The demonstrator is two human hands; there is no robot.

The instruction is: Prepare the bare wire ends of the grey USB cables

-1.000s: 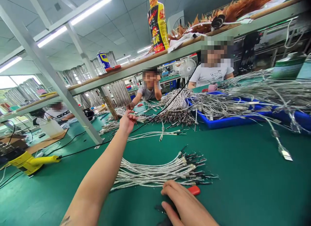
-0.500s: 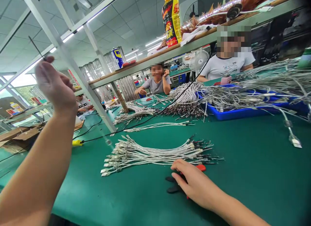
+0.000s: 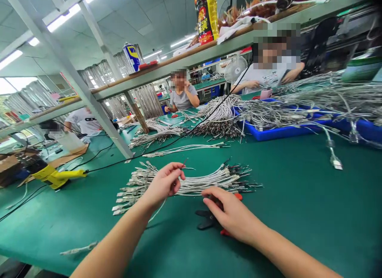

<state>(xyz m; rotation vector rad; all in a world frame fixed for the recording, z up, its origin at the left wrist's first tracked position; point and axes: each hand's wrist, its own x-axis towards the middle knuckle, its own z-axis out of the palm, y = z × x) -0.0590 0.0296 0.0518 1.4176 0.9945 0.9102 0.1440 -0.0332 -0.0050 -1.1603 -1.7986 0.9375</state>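
My left hand [image 3: 167,180] is closed on a white USB cable [image 3: 158,214], pinching it near its stripped end, where thin red and dark wires stick out past the fingertips. The cable runs down behind my forearm, and its plug [image 3: 79,249] shows on the far side. My right hand [image 3: 228,210] is curled over red-handled wire strippers [image 3: 205,220] low over the table, black jaws pointing left; the palm hides most of the handles. Just beyond both hands lies a bundle of white cables [image 3: 205,182], plugs to the left and dark wire ends to the right.
Blue trays [image 3: 265,132] heaped with cables stand at the back right, beside a pile of white cables [image 3: 221,114]. A yellow tool [image 3: 56,176] with a black cord lies left. A shelf post [image 3: 98,110] rises from the green table [image 3: 298,214]. Co-workers sit opposite.
My left hand has come down from high on the left to just in front of the bundle, bringing the cable with it. My right hand stays over the wire strippers. The view has turned left.
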